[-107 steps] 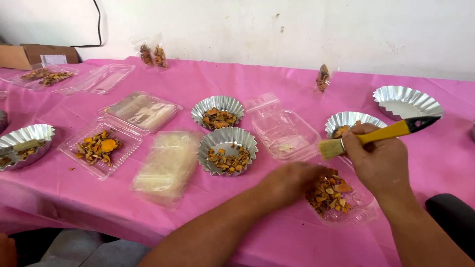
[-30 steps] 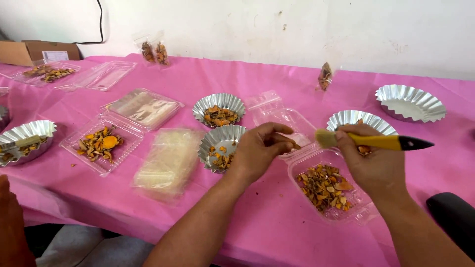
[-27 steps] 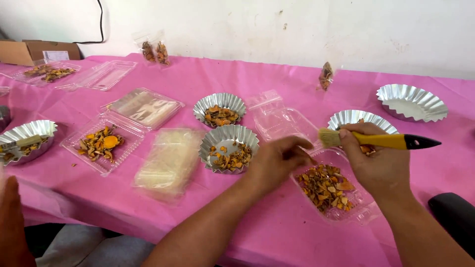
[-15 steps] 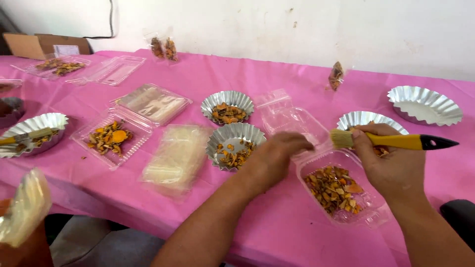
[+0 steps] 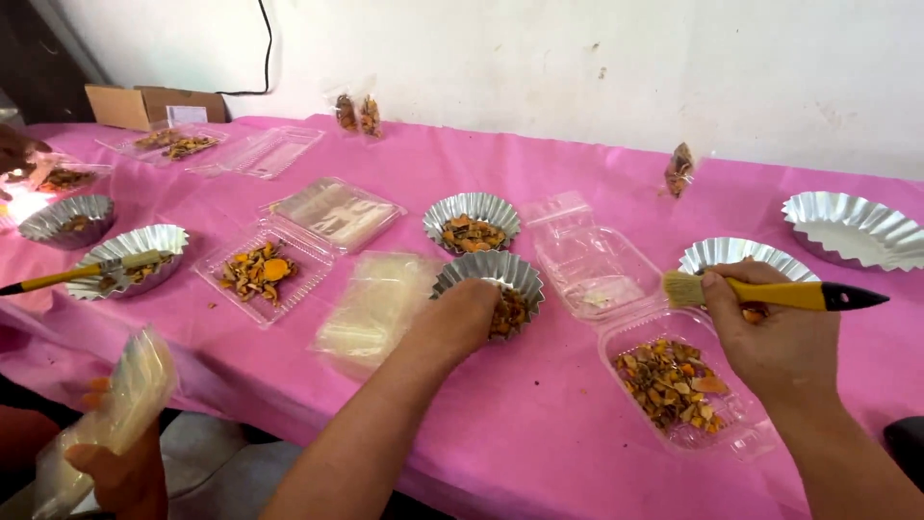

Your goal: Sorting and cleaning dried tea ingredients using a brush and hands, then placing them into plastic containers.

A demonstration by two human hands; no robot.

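My left hand [image 5: 460,316] rests on the near rim of a fluted foil cup [image 5: 488,277] that holds dried orange and brown pieces; its fingers reach into the cup. My right hand [image 5: 778,337] grips a brush with a yellow handle and black tip [image 5: 770,293], bristles pointing left. Just below that hand lies an open clear plastic clamshell box [image 5: 679,385] filled with the same dried pieces. A second foil cup [image 5: 747,260] sits partly hidden behind my right hand.
More foil cups [image 5: 472,219] [image 5: 851,229] [image 5: 128,257], a clear box of dried pieces [image 5: 262,272], flat plastic bags [image 5: 377,306] and empty boxes [image 5: 335,210] lie on the pink tablecloth [image 5: 539,424]. Another person's hand [image 5: 115,453] holds plastic bags at lower left. A cardboard box [image 5: 144,104] stands far left.
My left hand moved from the clamshell box over to the middle foil cup and now rests on it. The view shifted right; another person's hand with bags came up at lower left.
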